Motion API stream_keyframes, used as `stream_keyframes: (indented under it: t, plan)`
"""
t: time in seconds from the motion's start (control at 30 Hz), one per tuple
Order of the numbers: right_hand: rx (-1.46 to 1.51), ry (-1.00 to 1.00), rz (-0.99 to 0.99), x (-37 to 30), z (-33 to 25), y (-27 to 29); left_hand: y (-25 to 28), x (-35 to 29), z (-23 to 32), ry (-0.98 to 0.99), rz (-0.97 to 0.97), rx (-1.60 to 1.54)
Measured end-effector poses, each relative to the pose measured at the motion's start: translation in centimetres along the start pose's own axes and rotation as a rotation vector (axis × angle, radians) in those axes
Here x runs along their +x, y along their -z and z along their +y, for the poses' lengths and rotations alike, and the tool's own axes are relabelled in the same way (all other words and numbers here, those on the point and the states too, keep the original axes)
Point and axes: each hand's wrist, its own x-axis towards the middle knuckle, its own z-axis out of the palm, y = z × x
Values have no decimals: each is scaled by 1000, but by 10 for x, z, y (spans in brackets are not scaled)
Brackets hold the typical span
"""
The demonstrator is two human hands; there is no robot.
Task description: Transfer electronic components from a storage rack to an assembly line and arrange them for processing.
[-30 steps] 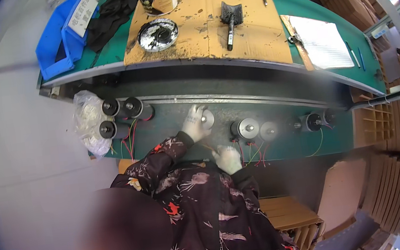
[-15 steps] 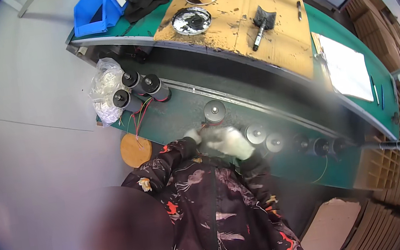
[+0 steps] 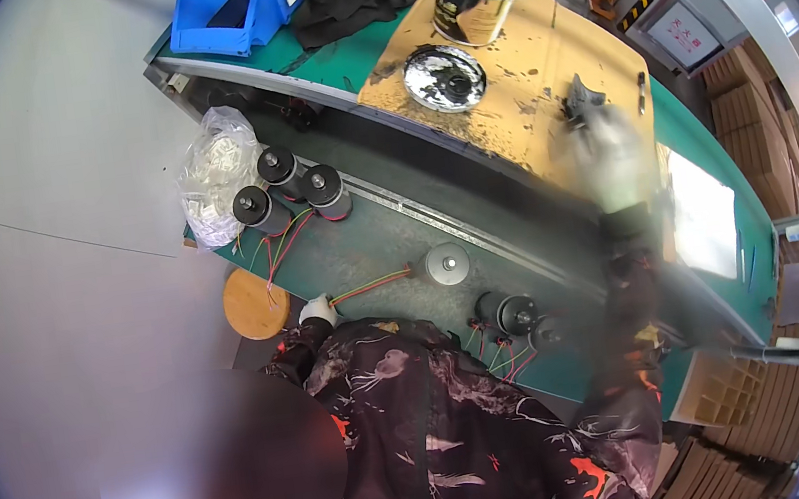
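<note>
At the near edge of the green bench (image 3: pixel 391 296), my left hand (image 3: pixel 317 311), in a white glove, is closed on the ends of red and green wires (image 3: pixel 374 284). These stretch to a round silver-topped motor (image 3: pixel 448 263) that stands upright with its shaft up. My right hand (image 3: pixel 609 156), also gloved and smeared by motion, is over the cardboard sheet (image 3: pixel 521 57) on the raised shelf. A black-stained spreader blade (image 3: pixel 583 94) shows just beyond its fingers. Its handle is hidden, so whether I hold it cannot be made out.
Three black-topped motors (image 3: pixel 280 171) stand beside a clear plastic bag (image 3: pixel 220 172) at left. Darker motors (image 3: pixel 509 313) with wires sit right of the silver one. A paint bucket (image 3: pixel 478 2), a smeared lid (image 3: pixel 444 78), a blue bin (image 3: pixel 223 20) and white paper (image 3: pixel 702 210) occupy the shelf.
My right hand has left the silver motor and moved up and right to the spreader. My left hand has moved left and down, with the wires now drawn out straight. The view has shifted.
</note>
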Motion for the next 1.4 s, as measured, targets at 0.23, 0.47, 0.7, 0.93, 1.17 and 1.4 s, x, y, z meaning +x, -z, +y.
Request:
stream_keyframes:
  t: [0.23,0.47,0.7,0.93,1.17,1.4]
  plan:
    - [987,-693,114,70,-62,-6,-10,16,-4,-29,-103,-81]
    - [835,-671,7,83,-72,-56,-6,11,-15,7,-166,-82]
    - [733,-553,43,74,-92,-37,-6,0,-23,-39,-41,-50]
    - [870,-872,63,-81,-131,-17,10,0,-10,105,-122,16]
    - [784,-996,-83,-161,-191,-31,-1,-3,-21,97,-130,39]
    - [573,-1048,-188,-159,-213,-20,-9,-4,-26,100,-149,53]
